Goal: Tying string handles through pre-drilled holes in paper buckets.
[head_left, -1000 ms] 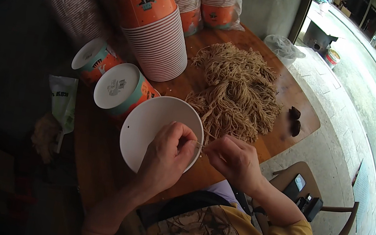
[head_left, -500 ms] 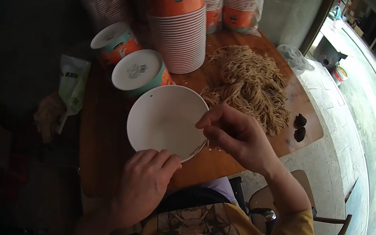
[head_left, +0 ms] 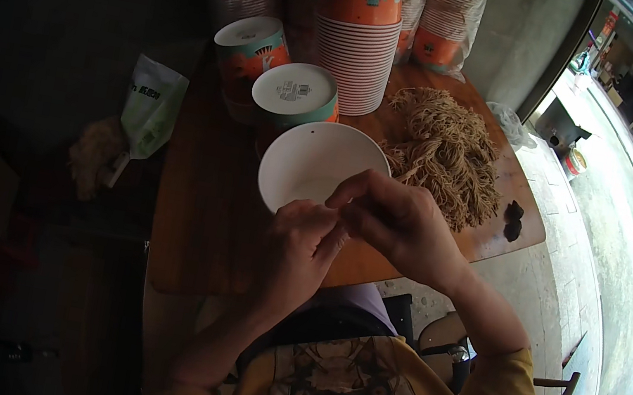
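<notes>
Bowl [head_left: 314, 159], round, smooth and white, sits near the wooden tabletop's [head_left: 204, 220] front edge, beside a tangled heap of thin brown noodles [head_left: 446, 148]. Both hands, left hand [head_left: 301, 247] and right hand [head_left: 396, 221], meet over its near rim, fingers curled and pinched together; whether they grip anything is unclear.

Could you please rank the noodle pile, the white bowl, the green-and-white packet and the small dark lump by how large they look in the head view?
1. Noodle pile and white bowl: alike, unranked.
2. Green-and-white packet.
3. Small dark lump near the table edge.
</notes>
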The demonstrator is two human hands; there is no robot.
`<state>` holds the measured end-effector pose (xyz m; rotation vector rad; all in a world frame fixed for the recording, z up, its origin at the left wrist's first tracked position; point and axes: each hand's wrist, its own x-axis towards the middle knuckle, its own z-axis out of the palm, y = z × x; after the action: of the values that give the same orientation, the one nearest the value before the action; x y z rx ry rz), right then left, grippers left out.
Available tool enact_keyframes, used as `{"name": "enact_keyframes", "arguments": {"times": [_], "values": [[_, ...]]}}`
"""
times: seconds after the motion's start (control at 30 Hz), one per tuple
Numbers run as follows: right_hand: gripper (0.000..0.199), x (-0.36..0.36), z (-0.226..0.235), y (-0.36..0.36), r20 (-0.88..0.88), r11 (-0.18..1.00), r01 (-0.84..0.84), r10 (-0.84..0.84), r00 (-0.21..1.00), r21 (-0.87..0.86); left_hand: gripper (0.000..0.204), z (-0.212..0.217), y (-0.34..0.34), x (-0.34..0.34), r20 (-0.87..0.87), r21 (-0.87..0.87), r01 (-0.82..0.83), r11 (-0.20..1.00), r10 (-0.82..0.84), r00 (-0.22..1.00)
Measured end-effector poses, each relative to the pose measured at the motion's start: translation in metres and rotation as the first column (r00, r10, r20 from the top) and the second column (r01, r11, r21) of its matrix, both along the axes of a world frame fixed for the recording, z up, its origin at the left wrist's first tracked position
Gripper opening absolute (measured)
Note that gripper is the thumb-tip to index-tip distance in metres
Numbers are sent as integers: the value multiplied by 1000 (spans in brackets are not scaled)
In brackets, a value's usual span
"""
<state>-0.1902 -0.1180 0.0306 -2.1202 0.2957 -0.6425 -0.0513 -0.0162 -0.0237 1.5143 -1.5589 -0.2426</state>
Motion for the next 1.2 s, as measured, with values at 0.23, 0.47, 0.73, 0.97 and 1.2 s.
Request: {"name": "enact_keyframes", "arguments": {"times": [0.23, 0.47, 0.73, 0.97, 1.2], "values": [[12, -6, 10, 10, 171, 903, -71, -3, 985, 423, 13, -3, 5, -1, 275, -7, -5, 1000, 7, 961], [15, 1, 13, -9, 136, 934, -76, 30, 990, 350, 17, 4, 3, 3, 362, 62, 2, 998, -24, 932], [17, 7, 26, -21, 96, 895, -227, 206, 974, 385, 15, 23, 8, 19, 514, 215, 22, 976, -132, 847], [33, -46, 37, -80, 469, 702, -518, 290, 834, 488, 14, 40, 17, 81, 713, 200, -93, 975, -80, 697], [34, -77, -11, -83, 773, 435, -737, 132, 621, 517, 20, 32, 1, 126, 647, 61, -47, 997, -4, 763]]}}
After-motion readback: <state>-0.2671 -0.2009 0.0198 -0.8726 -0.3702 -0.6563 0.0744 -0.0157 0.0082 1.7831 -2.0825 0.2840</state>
